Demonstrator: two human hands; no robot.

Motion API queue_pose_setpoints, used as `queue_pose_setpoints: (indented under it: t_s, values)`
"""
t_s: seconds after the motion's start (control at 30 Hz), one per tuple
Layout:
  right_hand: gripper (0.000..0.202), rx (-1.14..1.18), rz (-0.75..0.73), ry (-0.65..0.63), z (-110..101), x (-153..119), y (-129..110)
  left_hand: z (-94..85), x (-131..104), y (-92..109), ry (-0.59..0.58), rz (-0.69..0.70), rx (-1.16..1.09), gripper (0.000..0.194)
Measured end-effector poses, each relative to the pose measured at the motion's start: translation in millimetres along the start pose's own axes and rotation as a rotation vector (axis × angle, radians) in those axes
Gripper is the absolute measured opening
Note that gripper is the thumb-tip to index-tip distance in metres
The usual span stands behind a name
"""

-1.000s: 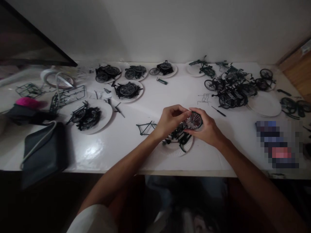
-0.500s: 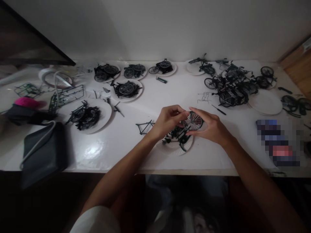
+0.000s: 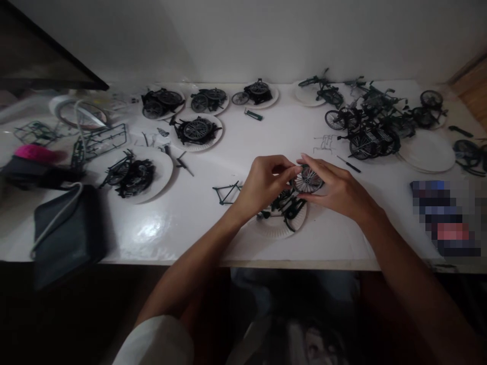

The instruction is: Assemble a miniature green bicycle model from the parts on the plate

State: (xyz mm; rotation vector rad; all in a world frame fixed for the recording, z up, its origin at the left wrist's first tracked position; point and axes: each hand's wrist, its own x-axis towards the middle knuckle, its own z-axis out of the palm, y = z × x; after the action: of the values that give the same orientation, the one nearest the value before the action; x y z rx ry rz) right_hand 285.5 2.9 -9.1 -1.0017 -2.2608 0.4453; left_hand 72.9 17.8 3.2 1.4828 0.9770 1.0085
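Lying under the hands, a small white paper plate with a fluted rim (image 3: 279, 233) carries dark green miniature bicycle parts (image 3: 292, 212). A larger round white plate (image 3: 164, 175) at the left holds a heap of blackish bicycle pieces (image 3: 134, 178), while bare round white plates (image 3: 428, 153) sit stacked at the right. Above the fluted plate, the left hand (image 3: 262, 186) bends inward, thumb and forefinger pinched on the left edge of a small dark-rimmed spoked wheel (image 3: 308, 180). The right hand (image 3: 337, 188) clasps its other side, fingers over the top, thumb below. The wheel's face is tilted toward the viewer, its thin pale spokes radiating from a dark hub.
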Motion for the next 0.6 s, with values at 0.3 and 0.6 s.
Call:
queue_pose_setpoints:
  t_s: [0.3,0.6]
  values:
    - [0.085,0.082,0.075,0.018,3.5,2.8,-3.7,-1.1,-0.3,-0.3,0.021,0.042,0.042,0.033]
    - [0.077,0.047,0.103,0.057,12.5,2.6,11.5,-1.5,2.0,-12.6,0.068,0.157,0.157,0.026]
